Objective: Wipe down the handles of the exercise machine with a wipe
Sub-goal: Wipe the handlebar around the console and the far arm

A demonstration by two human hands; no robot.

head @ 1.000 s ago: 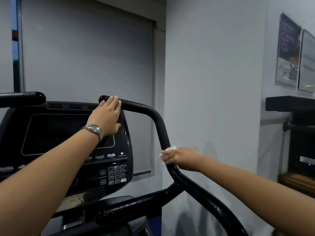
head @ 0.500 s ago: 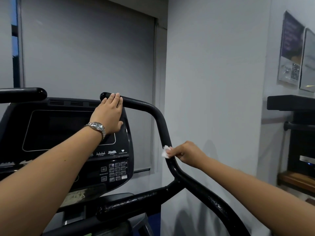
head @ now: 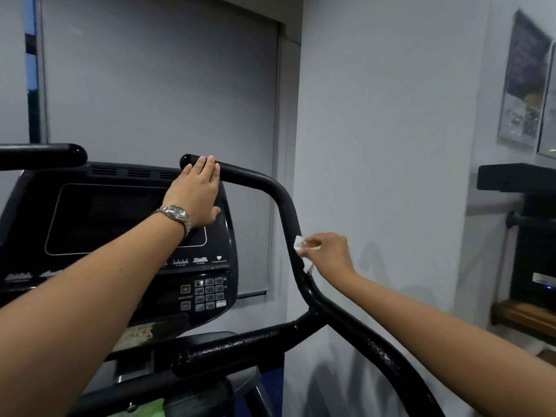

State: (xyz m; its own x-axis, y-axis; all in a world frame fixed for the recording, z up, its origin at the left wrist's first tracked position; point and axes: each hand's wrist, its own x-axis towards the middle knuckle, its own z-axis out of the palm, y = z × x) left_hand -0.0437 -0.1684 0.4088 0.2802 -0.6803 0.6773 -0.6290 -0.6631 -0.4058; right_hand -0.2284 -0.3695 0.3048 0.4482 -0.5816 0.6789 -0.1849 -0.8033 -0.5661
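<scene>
A black exercise machine fills the lower left, with a curved right handle [head: 278, 194] that bends down from a horizontal top bar. My left hand [head: 195, 194], wearing a silver watch, rests over the top bar near its end, fingers straight and thumb below. My right hand [head: 329, 254] pinches a small white wipe [head: 301, 251] and presses it against the sloping part of the right handle. A second handle [head: 45, 155] ends at the upper left.
The console [head: 129, 218] with a dark screen and keypad [head: 207, 293] sits behind my left arm. A grey blind covers the window behind. A white wall stands on the right, with posters [head: 525, 79] and a dark shelf unit [head: 532, 236] at the far right.
My right hand has slid the wipe up along the sloping part of the right handle. My left hand has stayed on the top bar.
</scene>
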